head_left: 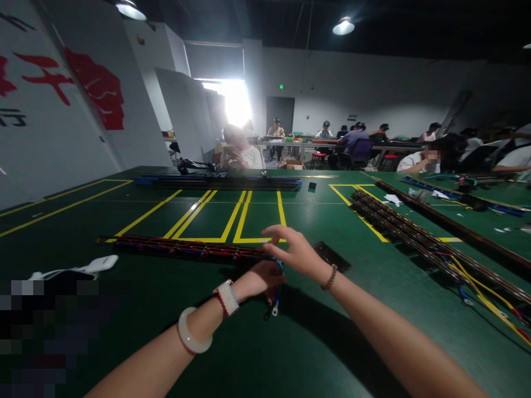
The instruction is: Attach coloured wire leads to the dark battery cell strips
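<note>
We see a long bundle of red and dark wires (186,248) lying flat on the green table, running left to right across the yellow floor-style lines, its right end reaching under the hands. From that end a short blue wire (277,296) hangs down towards us (it ends in small metal ring terminals), resting on the table just below the left hand's fingers.

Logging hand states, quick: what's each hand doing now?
Left hand: closed on a thin blue wire with a metal terminal.
Right hand: open, fingers spread, holding nothing.
</note>
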Demonstrator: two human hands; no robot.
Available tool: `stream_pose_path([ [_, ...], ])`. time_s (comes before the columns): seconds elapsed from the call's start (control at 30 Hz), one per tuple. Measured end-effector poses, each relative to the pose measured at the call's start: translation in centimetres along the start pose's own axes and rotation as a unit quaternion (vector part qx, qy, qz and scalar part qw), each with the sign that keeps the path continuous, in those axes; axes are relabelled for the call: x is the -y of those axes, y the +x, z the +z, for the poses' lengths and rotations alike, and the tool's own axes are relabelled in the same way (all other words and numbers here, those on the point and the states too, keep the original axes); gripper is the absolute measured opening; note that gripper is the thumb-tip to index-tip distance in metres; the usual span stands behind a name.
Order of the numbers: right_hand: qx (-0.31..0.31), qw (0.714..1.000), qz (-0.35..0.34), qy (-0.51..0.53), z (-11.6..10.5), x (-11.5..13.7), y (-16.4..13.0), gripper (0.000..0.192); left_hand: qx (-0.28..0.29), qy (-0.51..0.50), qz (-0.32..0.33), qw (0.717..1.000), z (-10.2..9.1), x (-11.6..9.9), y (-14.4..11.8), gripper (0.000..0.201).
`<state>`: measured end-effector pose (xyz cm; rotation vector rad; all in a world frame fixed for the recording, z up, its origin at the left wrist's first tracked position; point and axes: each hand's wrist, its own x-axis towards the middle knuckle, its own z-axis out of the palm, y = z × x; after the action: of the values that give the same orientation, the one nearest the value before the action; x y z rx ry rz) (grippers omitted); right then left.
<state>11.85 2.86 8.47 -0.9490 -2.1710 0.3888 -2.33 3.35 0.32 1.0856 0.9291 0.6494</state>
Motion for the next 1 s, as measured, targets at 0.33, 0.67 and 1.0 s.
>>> stream_pose_path([
  [0.33,0.147,0.981,0.12,-0.042,-6.6,-6.5,-1.1,0.046,0.087,0.158,-0.037,0.983,-0.1,-1.1,-0.3,0.034],
  [0.67,0.293,0.91,0.148,-0.254,-2.9,-7.9,-1.9,0.077,0.151,-0.06,-0.102,0.981,0.4,-1.4,-0.7,0.028],
  [1.0,0.313,0.895,0.117,-0.296,-3.7,-3.9,-2.0,0.031,0.111,-0.224,-0.092,0.964,3.2,-0.7,0.3,0.018],
])
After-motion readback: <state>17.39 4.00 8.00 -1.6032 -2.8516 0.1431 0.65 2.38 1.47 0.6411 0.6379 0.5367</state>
